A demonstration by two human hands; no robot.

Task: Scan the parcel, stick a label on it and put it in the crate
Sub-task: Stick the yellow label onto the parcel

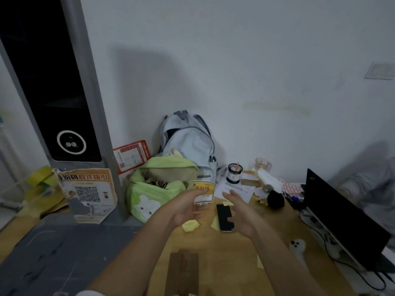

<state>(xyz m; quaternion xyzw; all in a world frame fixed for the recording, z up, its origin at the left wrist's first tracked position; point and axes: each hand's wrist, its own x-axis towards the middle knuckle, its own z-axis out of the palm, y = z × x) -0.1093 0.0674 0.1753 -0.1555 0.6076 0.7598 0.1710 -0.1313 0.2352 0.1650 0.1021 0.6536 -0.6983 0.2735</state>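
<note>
My left hand (pixel 185 208) holds up a yellow and white label (pixel 203 192) by its lower edge, above the wooden table (pixel 215 257). My right hand (pixel 239 212) hovers just right of the label with its fingers spread and nothing in it, above a black phone (pixel 223 217) lying flat on the table. A tall grey scanning kiosk (pixel 64 92) with a black front stands at the left. I see no parcel and no crate in view.
A green plush bag (pixel 158 186) and a pale blue backpack (pixel 190 144) lean against the wall. Crumpled yellow backing scraps (pixel 190 225) lie near the phone. A laptop (pixel 342 218) stands open at the right, with a jar, papers and clutter behind. A QR-code poster (pixel 89 193) leans on the kiosk.
</note>
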